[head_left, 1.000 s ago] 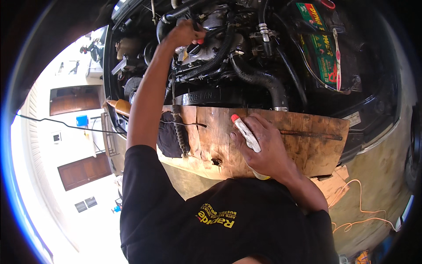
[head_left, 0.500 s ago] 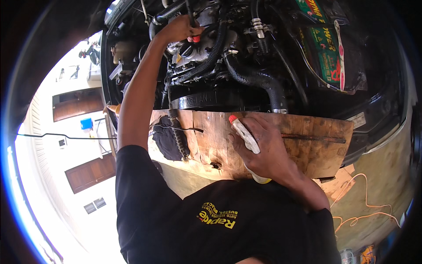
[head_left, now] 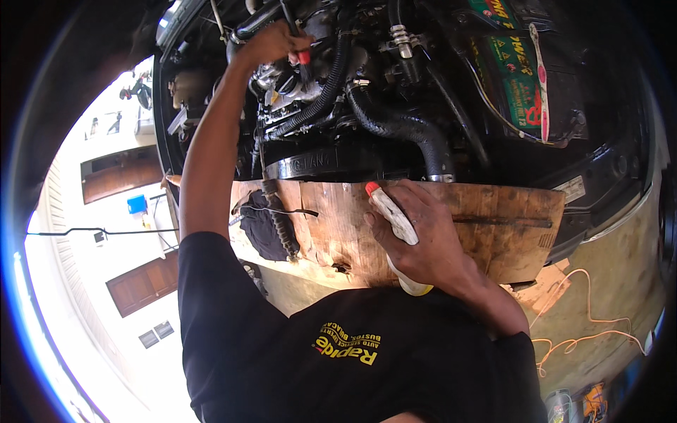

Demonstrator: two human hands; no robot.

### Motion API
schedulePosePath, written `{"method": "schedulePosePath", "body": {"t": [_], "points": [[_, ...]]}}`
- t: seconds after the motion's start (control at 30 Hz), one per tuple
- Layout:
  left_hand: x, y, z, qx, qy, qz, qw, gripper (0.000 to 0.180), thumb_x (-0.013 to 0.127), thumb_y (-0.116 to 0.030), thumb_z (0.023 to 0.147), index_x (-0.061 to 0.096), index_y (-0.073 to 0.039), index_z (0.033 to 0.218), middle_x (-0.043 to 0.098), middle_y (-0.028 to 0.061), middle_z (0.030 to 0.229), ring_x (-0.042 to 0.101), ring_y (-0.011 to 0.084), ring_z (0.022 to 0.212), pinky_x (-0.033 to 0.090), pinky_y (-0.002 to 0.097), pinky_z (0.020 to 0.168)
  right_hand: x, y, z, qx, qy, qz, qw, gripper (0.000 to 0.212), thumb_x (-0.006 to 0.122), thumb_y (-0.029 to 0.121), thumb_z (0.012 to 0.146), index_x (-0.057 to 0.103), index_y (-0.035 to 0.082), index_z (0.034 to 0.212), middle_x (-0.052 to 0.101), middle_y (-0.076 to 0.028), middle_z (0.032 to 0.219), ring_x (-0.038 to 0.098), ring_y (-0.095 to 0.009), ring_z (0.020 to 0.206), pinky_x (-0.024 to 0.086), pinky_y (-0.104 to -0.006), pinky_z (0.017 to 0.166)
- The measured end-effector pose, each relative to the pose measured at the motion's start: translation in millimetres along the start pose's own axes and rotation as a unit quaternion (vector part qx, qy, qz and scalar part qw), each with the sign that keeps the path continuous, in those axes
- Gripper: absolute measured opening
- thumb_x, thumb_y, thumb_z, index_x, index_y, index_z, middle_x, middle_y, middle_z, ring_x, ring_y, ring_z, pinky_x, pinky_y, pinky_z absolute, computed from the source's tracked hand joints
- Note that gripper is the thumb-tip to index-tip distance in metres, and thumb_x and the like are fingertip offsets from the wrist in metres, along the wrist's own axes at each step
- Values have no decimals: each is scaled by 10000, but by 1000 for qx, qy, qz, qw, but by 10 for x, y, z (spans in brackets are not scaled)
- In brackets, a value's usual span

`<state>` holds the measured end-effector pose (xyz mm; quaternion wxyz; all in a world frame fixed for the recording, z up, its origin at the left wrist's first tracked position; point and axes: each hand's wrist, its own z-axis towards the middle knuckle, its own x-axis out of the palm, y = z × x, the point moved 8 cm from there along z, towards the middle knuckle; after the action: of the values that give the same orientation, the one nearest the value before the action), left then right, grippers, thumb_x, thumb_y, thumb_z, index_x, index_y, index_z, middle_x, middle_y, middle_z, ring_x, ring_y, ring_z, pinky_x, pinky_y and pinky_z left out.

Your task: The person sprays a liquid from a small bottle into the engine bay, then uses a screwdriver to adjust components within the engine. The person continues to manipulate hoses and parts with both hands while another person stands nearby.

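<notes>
My left hand (head_left: 271,46) reaches over the engine (head_left: 303,84), fingers closed around a brush (head_left: 304,58) with a dark handle, red band and dark bristles. The bristles point down by the metal engine cover; whether they touch it I cannot tell. Closer to my body, my right hand (head_left: 427,236) grips a white spray bottle (head_left: 391,215) with a red nozzle tip and a yellowish base. That bottle is tilted above a stained brown board (head_left: 501,233) along the front of the engine bay. My palm and fingers hide part of it.
Black hoses (head_left: 402,123) cross the engine. At the right stands a green-labelled battery (head_left: 518,84) with a pink-and-white toothbrush (head_left: 541,84) on it. A black cloth (head_left: 264,229) and a ribbed dark rod (head_left: 282,222) lie at the board's left. An orange cord (head_left: 589,321) runs across the floor.
The whole view has shifted slightly. My left hand has turned a little with the brush, whose dark bristles now show below the red band. My right hand keeps the spray bottle in nearly the same place.
</notes>
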<state>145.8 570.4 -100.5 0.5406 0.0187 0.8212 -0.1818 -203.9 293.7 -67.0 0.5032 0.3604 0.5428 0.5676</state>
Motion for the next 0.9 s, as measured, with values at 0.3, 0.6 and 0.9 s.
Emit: {"method": "schedulePosePath", "body": {"t": [0.3, 0.6, 0.9], "points": [[-86, -37, 150, 29, -31, 114, 993, 441, 754, -395, 999, 750, 38, 916, 774, 158, 798, 745, 259, 662, 578, 405, 691, -375, 214, -66, -28, -40, 30, 998, 165, 785, 90, 941, 725, -24, 1044, 706, -152, 969, 692, -314, 859, 551, -418, 785], [-212, 747, -383, 174, -190, 71, 964, 347, 757, -358, 1017, 821, -18, 1030, 779, 192, 831, 770, 310, 788, 581, 439, 795, -2064, 1110, 251, -193, -317, -152, 916, 357, 735, 274, 1016, 691, -53, 1154, 699, -173, 1038, 699, -295, 947, 575, -411, 822], [50, 110, -319, 313, -246, 375, 837, 326, 762, -337, 1008, 787, -21, 933, 691, 181, 714, 712, 335, 650, 544, 479, 651, -3667, 415, 1894, -137, -398, -347, 838, 514, 792, 331, 963, 626, -85, 1214, 695, -204, 1069, 709, -319, 944, 600, -424, 785]]}}
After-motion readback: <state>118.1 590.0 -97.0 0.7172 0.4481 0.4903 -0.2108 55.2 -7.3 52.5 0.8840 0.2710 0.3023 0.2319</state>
